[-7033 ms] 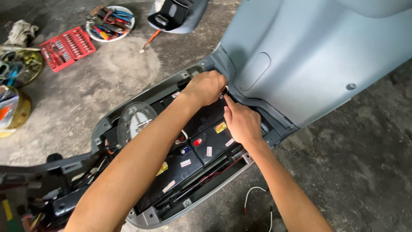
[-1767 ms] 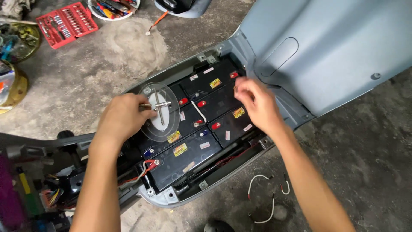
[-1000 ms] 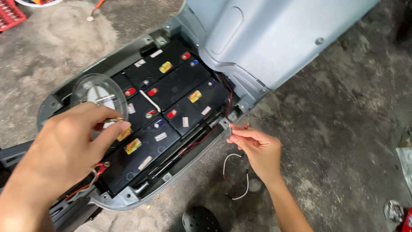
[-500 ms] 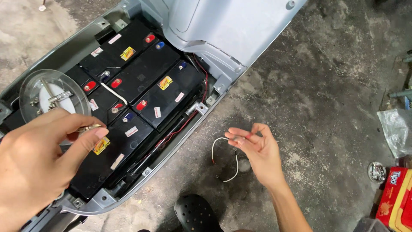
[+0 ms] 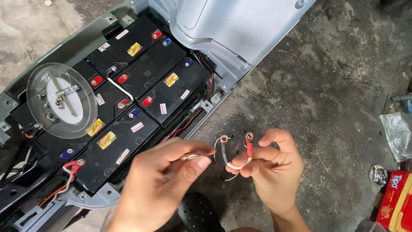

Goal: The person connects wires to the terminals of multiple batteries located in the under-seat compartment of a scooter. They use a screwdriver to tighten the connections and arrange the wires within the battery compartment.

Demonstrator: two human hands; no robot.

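View: I look down from the head camera at two bare hands held over a stained concrete floor [image 5: 334, 81], near the bottom edge.
Right hand: my right hand [image 5: 274, 172] sits right of centre; its thumb and fingers press together, pinching a short jumper cable [image 5: 234, 161].
Cable: it bends in a U, white at the bottom, one leg sleeved red, with a copper ring terminal at each upper end. It hangs in the air between the hands, just right of the scooter's edge.
Left hand: my left hand [image 5: 165, 180] is left of centre; thumb and forefinger pinch a small pale metal piece [image 5: 191, 156] whose tip points at the cable. I cannot tell what the piece is.
Battery bay: far left, an open grey scooter body [image 5: 240, 30] holds black batteries [image 5: 150, 68] with red and blue terminal caps and thin red wires along the right edge.
Clear disc: a round transparent tray [image 5: 62, 101] with screws lies on the left batteries.
Right edge: a red box [image 5: 395, 202] and a crumpled plastic bag [image 5: 397, 135].
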